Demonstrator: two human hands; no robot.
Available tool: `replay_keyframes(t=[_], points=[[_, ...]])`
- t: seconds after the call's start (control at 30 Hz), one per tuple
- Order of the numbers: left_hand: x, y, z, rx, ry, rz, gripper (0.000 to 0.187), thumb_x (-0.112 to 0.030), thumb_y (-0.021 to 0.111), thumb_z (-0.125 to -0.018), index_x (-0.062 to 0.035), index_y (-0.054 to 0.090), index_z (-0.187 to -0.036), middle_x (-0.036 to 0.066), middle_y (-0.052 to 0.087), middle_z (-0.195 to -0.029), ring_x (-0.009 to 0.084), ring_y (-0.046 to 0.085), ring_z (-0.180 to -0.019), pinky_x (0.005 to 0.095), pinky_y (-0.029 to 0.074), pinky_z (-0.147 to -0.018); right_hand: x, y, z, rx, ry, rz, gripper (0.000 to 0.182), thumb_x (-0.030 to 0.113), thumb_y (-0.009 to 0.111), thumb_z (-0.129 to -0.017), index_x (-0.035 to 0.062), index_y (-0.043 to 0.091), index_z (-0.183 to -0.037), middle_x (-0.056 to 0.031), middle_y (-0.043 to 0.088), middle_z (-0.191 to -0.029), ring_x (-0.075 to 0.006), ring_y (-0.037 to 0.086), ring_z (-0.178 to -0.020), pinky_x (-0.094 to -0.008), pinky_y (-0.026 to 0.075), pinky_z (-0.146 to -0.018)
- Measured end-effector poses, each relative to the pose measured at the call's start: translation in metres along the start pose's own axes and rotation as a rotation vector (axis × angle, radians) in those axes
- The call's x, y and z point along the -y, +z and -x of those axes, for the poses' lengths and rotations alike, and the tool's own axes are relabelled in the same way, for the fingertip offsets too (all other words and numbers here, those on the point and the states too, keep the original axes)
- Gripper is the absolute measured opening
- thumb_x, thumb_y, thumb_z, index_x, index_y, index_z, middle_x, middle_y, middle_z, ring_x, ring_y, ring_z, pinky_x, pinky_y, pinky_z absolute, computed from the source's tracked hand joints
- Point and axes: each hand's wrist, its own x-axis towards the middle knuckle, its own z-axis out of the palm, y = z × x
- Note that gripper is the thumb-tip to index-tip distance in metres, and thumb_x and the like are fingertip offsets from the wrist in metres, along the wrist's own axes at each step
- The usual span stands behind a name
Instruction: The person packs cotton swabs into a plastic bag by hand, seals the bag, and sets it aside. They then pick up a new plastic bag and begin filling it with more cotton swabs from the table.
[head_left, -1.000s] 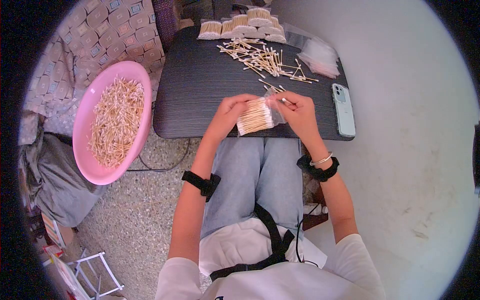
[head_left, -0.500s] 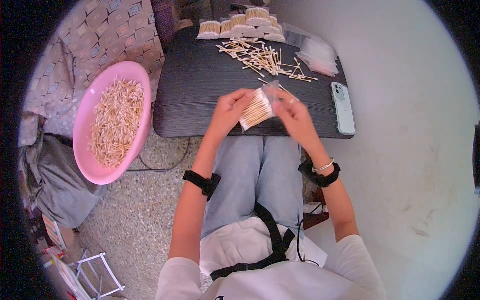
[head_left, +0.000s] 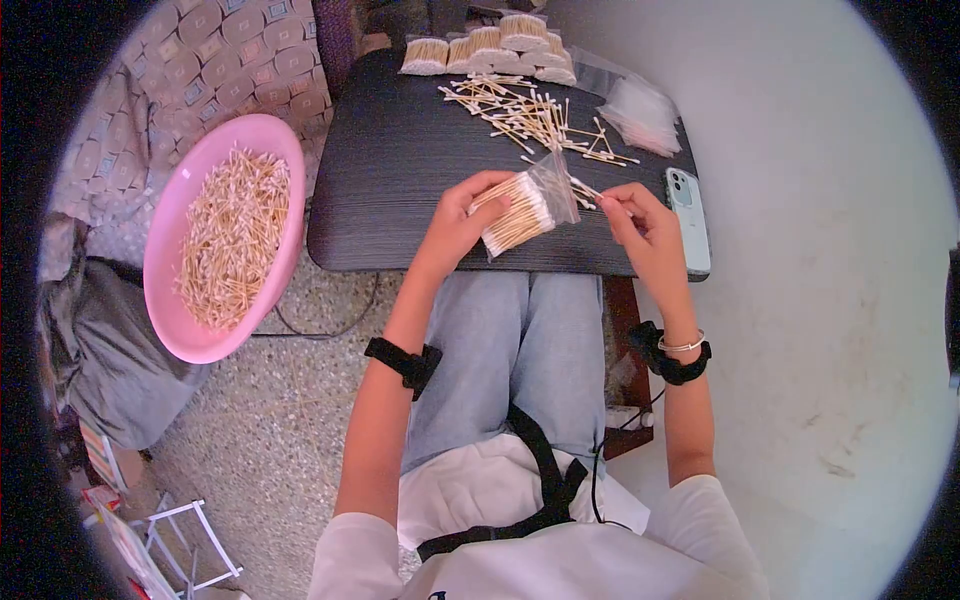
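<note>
A clear plastic bag of cotton swabs [head_left: 522, 217] is gripped in my left hand [head_left: 464, 218], thumb across its front, above the near part of the table. Its loose plastic mouth points up and to the right. My right hand [head_left: 645, 228] is closed in a pinch on a few cotton swabs [head_left: 588, 190], whose white tips point left toward the bag's mouth. Beyond both hands, a loose heap of cotton swabs [head_left: 530, 118] lies scattered on the dark table [head_left: 390, 170].
Filled swab bags [head_left: 487, 47] are stacked along the table's far edge. Right of them lie flat clear bags [head_left: 640, 115]. A phone [head_left: 688, 220] rests by the right edge, near the wall [head_left: 820, 250]. At left stands a pink tub [head_left: 165, 290] full of swabs.
My right hand has moved right, away from the bag, and now shows swabs between its fingers. The left hand still holds the bag in nearly the same place.
</note>
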Motion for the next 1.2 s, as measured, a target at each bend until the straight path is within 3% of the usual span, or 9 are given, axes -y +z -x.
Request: replay_keyframes(t=[0.1,0.2,0.5,0.6,0.7,0.9,1.0,1.1,1.2], points=[[0.001,-0.001,0.0,0.012,0.002,-0.005,0.031,-0.017,0.056,-0.085,0.0002,0.056,-0.112,0.004,0.061,-0.103,0.0109,0.056,-0.093,0.0242,0.043,-0.082,0.011,-0.004,0.004,-0.018,0.07,0.011,0.015,0.016,0.062,-0.085,0.0025,0.065,-0.091,-0.0013,0.058,-0.067,-0.0043,0.046,-0.057,-0.021,0.037,-0.051],[0.0,0.0,0.0,0.02,0.006,-0.078,0.031,-0.017,0.057,-0.085,0.0,0.057,-0.111,0.004,0.061,-0.102,0.0105,0.055,-0.093,0.024,0.043,-0.082,-0.005,0.005,-0.001,-0.023,-0.121,-0.114,0.015,0.016,0.062,-0.085,0.0017,0.065,-0.089,-0.0022,0.061,-0.077,-0.0048,0.049,-0.062,-0.02,0.039,-0.053],[-0.009,0.004,0.001,0.046,0.011,-0.106,0.036,-0.021,0.068,-0.08,-0.0011,0.058,-0.109,0.003,0.062,-0.099,0.0099,0.055,-0.091,0.0254,0.044,-0.082,0.001,0.008,-0.006,0.123,-0.022,-0.206,0.019,0.016,0.061,-0.086,-0.001,0.063,-0.092,-0.0036,0.063,-0.084,-0.0055,0.055,-0.072,-0.0197,0.044,-0.062],[-0.005,0.005,0.001,0.044,-0.004,-0.1,0.036,-0.022,0.067,-0.081,-0.0012,0.058,-0.109,0.003,0.063,-0.097,0.0097,0.056,-0.089,0.025,0.045,-0.081,-0.003,0.007,-0.009,0.18,-0.045,-0.24,0.018,0.016,0.06,-0.086,-0.0013,0.064,-0.091,-0.0042,0.064,-0.085,-0.006,0.056,-0.073,-0.0208,0.045,-0.063],[-0.005,0.005,0.0,0.044,-0.002,-0.114,0.035,-0.021,0.068,-0.081,-0.0012,0.059,-0.108,0.003,0.063,-0.096,0.0094,0.057,-0.087,0.0247,0.046,-0.08,-0.003,0.005,-0.013,0.221,-0.056,-0.208,0.016,0.014,0.059,-0.088,-0.0002,0.063,-0.091,0.0028,0.06,-0.076,-0.0007,0.046,-0.066,-0.016,0.036,-0.058],[-0.005,0.004,0.001,0.07,0.013,-0.153,0.034,-0.02,0.068,-0.08,-0.001,0.059,-0.106,0.003,0.063,-0.095,0.0091,0.056,-0.087,0.0245,0.046,-0.079,0.003,0.01,-0.017,0.264,-0.131,-0.03,0.017,0.018,0.063,-0.083,0.0006,0.065,-0.086,-0.0087,0.062,-0.068,-0.0094,0.055,-0.058,-0.0244,0.044,-0.055],[-0.005,0.003,0.001,0.074,0.029,-0.192,0.033,-0.02,0.067,-0.08,-0.0012,0.059,-0.106,0.003,0.063,-0.096,0.0092,0.056,-0.087,0.0244,0.045,-0.079,0.009,0.018,-0.02,0.261,-0.195,0.082,0.017,0.019,0.064,-0.081,0.0022,0.064,-0.083,-0.0097,0.058,-0.064,-0.0101,0.053,-0.055,-0.0246,0.042,-0.052],[-0.005,0.003,0.0,0.04,0.023,-0.172,0.033,-0.02,0.067,-0.081,-0.0015,0.059,-0.107,0.003,0.063,-0.096,0.0093,0.056,-0.087,0.0244,0.045,-0.079,0.025,0.012,-0.019,0.243,-0.063,0.144,0.016,0.018,0.064,-0.081,0.0021,0.064,-0.082,-0.0053,0.059,-0.064,-0.0075,0.053,-0.056,-0.0229,0.042,-0.052],[-0.006,0.004,0.0,0.017,0.001,-0.107,0.033,-0.02,0.066,-0.082,-0.0012,0.059,-0.108,0.003,0.063,-0.097,0.0093,0.056,-0.088,0.0244,0.045,-0.08,0.012,0.021,-0.019,0.015,-0.042,-0.218,0.016,0.018,0.065,-0.082,0.0021,0.064,-0.083,-0.0016,0.06,-0.067,-0.0055,0.052,-0.059,-0.0215,0.043,-0.054]])
